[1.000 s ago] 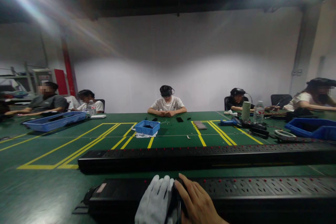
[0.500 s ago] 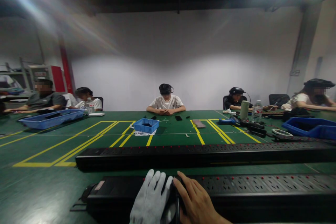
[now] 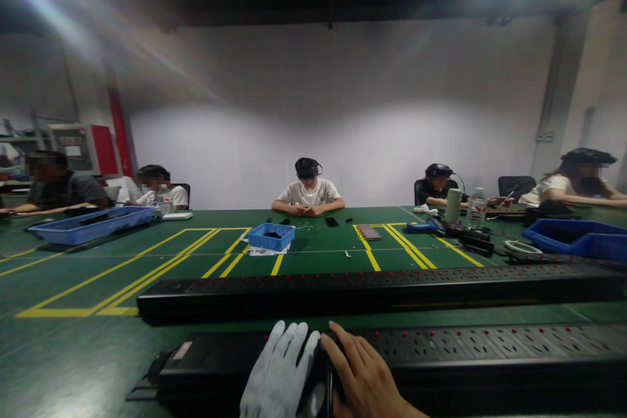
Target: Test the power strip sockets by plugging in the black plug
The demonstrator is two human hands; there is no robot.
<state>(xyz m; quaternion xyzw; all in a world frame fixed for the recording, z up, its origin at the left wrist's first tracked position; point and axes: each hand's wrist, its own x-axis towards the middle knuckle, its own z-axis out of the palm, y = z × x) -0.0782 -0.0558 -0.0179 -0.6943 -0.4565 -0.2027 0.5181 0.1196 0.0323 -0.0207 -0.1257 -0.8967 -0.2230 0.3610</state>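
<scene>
My left hand (image 3: pixel 279 372), in a white glove, lies with fingers stretched out on top of a long black power strip (image 3: pixel 490 349) at the bottom of the view. My bare right hand (image 3: pixel 365 379) rests beside it, fingers curled over a small dark object between the two hands that I cannot make out. A second long black power strip (image 3: pixel 343 290) lies parallel just beyond the near one.
The green table (image 3: pixel 68 353) has yellow marked lines (image 3: pixel 161 264). A small blue bin (image 3: pixel 272 236) sits mid-table, a blue tray (image 3: pixel 91 225) at left, blue bins (image 3: pixel 578 238) at right with bottles and tools. Several people sit along the far and side edges.
The view has shifted slightly to the right and down; both hands stay in place on the near power strip.
</scene>
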